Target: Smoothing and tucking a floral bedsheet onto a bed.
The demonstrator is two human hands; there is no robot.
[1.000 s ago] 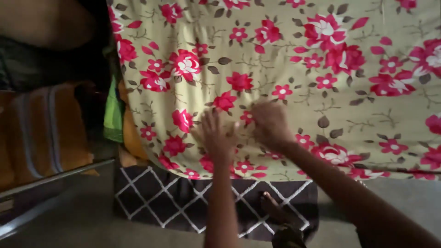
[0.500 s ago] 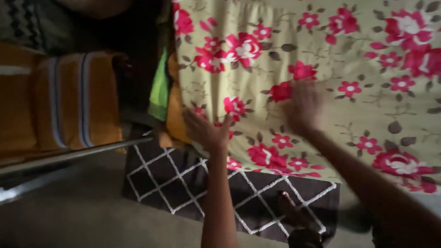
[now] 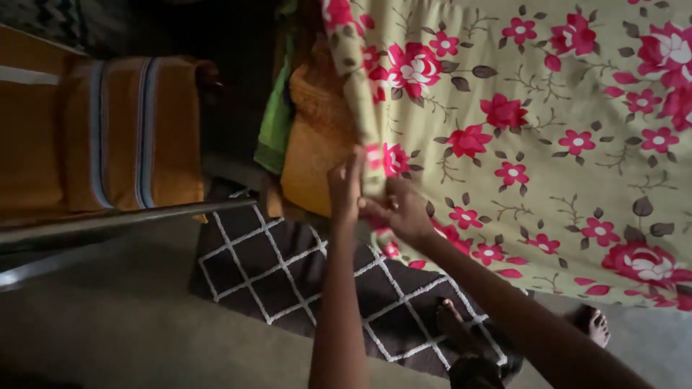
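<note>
A pale yellow bedsheet [image 3: 548, 122] with red and pink flowers covers the bed and fills the right and top of the view. My left hand [image 3: 345, 186] and my right hand [image 3: 396, 210] meet at the sheet's lower left corner, both pinching its folded edge. The corner is lifted, baring an orange layer [image 3: 317, 137] and a strip of green cloth [image 3: 275, 119] under it. My bare feet [image 3: 461, 328] stand on a mat below the bed's edge.
A dark brown mat [image 3: 274, 266] with a white diamond pattern lies on the grey floor. At the left stands an orange cushioned piece with striped bands [image 3: 122, 130] over a metal rail [image 3: 122, 220]. A dark gap separates it from the bed.
Both hands slid left from flat on the sheet's top to its corner and took hold of the edge. The corner is now lifted, showing more orange beneath. The view shifted left.
</note>
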